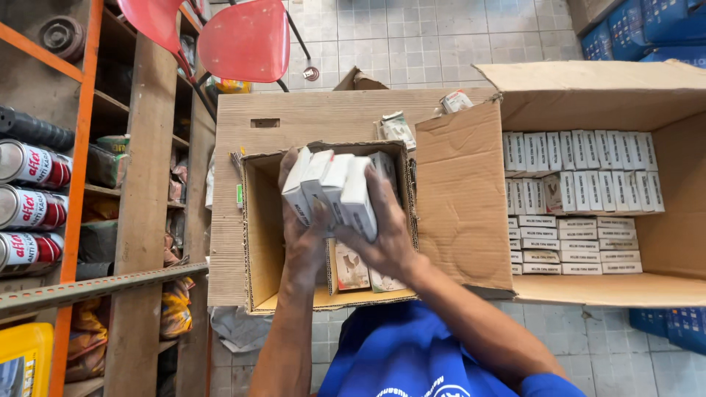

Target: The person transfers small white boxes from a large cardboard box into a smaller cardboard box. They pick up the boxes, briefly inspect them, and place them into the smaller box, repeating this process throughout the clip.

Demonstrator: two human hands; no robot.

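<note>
I hold a bundle of small white boxes between both my hands, just above the open mouth of a small cardboard carton. The boxes are slim rectangular cartons of smooth white card with dark print along their narrow edges; four or five of them stand side by side, pressed face to face and fanned a little at the top. My left hand presses on the left side of the bundle, its fingers wrapped up around the outer box, and my right hand clamps the right side with its fingers spread over the outer face. Both hands are closed tight on the bundle, and their skin is smudged dark with grime.

The small carton below is plain brown corrugated board with a rough, torn top edge and straight walls. At its bottom lie a few flat packets with printed pictures, partly hidden behind my wrists. It rests on a flattened sheet of cardboard that has a small slot cut near its top.

To the right sits a large open cardboard box with its flaps folded outward, packed with neat rows of the same white boxes, some standing on end, some lying flat. On the left are wooden shelves with an orange metal frame, holding glossy spray cans lying on their sides. Red plastic chairs stand on the pale tiled floor above.
</note>
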